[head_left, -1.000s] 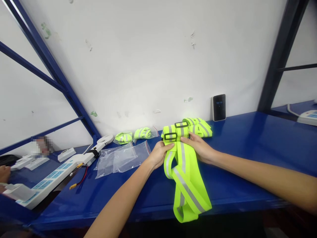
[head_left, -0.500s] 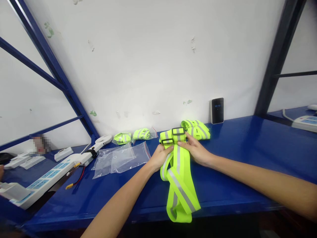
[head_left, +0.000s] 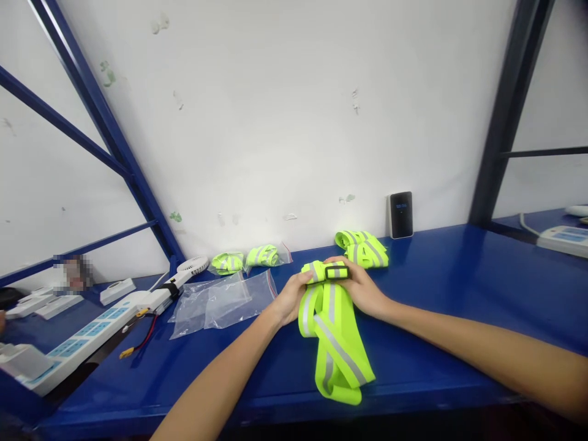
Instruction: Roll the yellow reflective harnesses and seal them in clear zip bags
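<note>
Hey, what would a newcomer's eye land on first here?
Probably the neon yellow-green strap, held between the left hand and right hand over the blue table. Next, the matching bundle behind the right hand, then the black-screened device standing by the white wall.

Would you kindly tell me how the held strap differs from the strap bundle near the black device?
The held strap trails loose loops; the strap bundle is gathered up. The held strap is in the left hand and right hand; the strap bundle rests on the blue table. Both are yellow-green with grey stripes.
</note>
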`<state>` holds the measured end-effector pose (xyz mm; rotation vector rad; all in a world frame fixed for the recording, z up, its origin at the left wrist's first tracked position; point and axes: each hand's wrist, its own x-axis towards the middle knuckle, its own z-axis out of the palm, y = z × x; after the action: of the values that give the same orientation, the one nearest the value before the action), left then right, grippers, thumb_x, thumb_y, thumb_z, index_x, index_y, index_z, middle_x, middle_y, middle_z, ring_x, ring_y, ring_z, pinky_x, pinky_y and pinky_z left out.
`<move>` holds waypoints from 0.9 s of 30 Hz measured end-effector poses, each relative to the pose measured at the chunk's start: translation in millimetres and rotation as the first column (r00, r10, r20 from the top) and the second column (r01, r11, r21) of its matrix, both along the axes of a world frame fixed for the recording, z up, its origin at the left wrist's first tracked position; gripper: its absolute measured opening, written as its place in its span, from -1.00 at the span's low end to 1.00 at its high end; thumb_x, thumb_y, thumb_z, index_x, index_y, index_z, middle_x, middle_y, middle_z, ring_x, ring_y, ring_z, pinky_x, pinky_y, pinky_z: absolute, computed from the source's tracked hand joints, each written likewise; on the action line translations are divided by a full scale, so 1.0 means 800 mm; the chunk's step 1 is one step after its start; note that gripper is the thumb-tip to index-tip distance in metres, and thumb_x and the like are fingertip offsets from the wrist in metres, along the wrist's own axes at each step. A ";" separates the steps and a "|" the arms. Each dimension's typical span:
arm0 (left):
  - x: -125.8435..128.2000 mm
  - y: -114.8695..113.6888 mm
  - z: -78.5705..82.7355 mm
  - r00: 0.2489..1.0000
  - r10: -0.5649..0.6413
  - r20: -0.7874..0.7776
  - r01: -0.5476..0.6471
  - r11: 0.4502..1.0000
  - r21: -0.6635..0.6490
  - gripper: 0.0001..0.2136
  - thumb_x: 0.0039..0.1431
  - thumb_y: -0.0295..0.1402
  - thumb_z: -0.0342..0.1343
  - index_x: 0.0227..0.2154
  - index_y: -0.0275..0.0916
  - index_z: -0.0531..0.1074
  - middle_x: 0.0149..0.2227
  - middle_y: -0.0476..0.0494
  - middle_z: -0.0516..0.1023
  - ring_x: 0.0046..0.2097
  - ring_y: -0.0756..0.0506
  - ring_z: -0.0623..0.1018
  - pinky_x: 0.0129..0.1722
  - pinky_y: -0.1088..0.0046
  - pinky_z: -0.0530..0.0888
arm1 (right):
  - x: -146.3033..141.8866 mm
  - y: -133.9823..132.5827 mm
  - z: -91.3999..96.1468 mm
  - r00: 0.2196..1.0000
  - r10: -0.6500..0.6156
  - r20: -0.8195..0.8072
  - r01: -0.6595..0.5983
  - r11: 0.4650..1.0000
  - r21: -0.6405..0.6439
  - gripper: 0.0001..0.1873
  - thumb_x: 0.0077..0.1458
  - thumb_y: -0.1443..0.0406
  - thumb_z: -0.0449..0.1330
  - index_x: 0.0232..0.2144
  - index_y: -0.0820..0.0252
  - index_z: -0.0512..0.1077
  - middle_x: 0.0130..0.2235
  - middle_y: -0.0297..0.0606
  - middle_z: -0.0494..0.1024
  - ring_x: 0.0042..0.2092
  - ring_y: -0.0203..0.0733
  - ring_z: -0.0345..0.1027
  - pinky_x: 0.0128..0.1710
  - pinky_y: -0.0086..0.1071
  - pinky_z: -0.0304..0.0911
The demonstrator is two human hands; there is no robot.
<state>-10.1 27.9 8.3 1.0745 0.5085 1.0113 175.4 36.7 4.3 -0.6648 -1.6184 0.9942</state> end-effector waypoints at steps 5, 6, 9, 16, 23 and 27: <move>-0.012 0.006 -0.002 0.987 0.157 -0.011 -0.153 0.974 0.165 -0.55 -0.12 -0.30 0.28 -0.12 -0.36 0.43 -0.23 -0.25 0.61 -0.24 -0.24 0.60 -0.23 0.29 0.50 | 0.020 -0.015 0.030 0.890 0.403 0.213 -0.398 0.915 -0.068 -0.29 0.02 0.36 0.23 0.21 0.01 0.14 0.15 -0.23 0.31 0.14 -0.06 0.23 0.12 -0.17 0.18; -0.014 0.007 -0.001 0.986 0.168 -0.024 -0.161 0.969 0.187 -0.55 -0.12 -0.32 0.29 -0.11 -0.36 0.43 -0.22 -0.24 0.60 -0.24 -0.22 0.60 -0.24 0.31 0.50 | 0.022 -0.017 0.035 0.870 0.456 0.189 -0.443 0.890 -0.112 -0.25 0.01 0.34 0.26 0.23 0.01 0.10 0.15 -0.22 0.31 0.14 -0.05 0.24 0.11 -0.17 0.19; -0.014 0.010 0.005 0.979 0.200 -0.038 -0.186 0.955 0.233 -0.52 -0.13 -0.38 0.33 -0.08 -0.32 0.40 -0.15 -0.23 0.59 -0.21 -0.18 0.60 -0.20 0.37 0.49 | 0.019 -0.017 0.043 0.924 0.379 0.042 -0.367 0.914 -0.173 -0.42 0.08 0.24 0.24 0.15 0.01 0.24 0.15 -0.23 0.33 0.12 -0.07 0.27 0.11 -0.21 0.21; -0.007 0.009 0.008 0.977 0.196 -0.081 -0.177 0.964 0.197 -0.44 -0.10 -0.35 0.36 0.00 -0.26 0.35 -0.08 -0.27 0.58 -0.12 -0.25 0.60 -0.10 0.24 0.49 | 0.012 -0.003 0.030 0.945 0.195 -0.262 -0.288 0.876 -0.387 -0.20 -0.01 0.35 0.33 0.23 -0.08 0.12 -0.12 -0.29 0.56 -0.11 -0.18 0.48 -0.04 -0.26 0.38; 0.003 0.007 -0.007 0.980 0.194 -0.040 -0.185 0.968 0.168 -0.47 0.06 -0.31 0.27 0.10 -0.18 0.26 0.13 -0.25 0.43 0.09 -0.23 0.48 0.06 0.23 0.41 | 0.011 -0.001 0.025 0.936 0.248 -0.251 -0.330 0.866 -0.376 -0.64 0.09 0.33 0.26 -0.03 0.12 0.39 0.01 -0.18 0.54 -0.02 -0.15 0.45 0.06 -0.24 0.33; 0.000 0.011 -0.016 0.979 0.189 -0.071 -0.180 0.978 0.109 -0.45 0.12 -0.29 0.21 0.17 -0.10 0.19 0.12 -0.20 0.43 0.08 -0.20 0.48 0.08 0.21 0.39 | 0.013 0.000 0.022 0.948 0.262 -0.183 -0.314 0.866 -0.390 -0.66 0.09 0.29 0.27 -0.05 0.14 0.40 -0.04 -0.17 0.57 -0.06 -0.14 0.48 -0.02 -0.23 0.38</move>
<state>-9.7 36.7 -4.7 1.1786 0.6374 1.1701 185.8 37.1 22.2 -0.6348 -1.4304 1.6007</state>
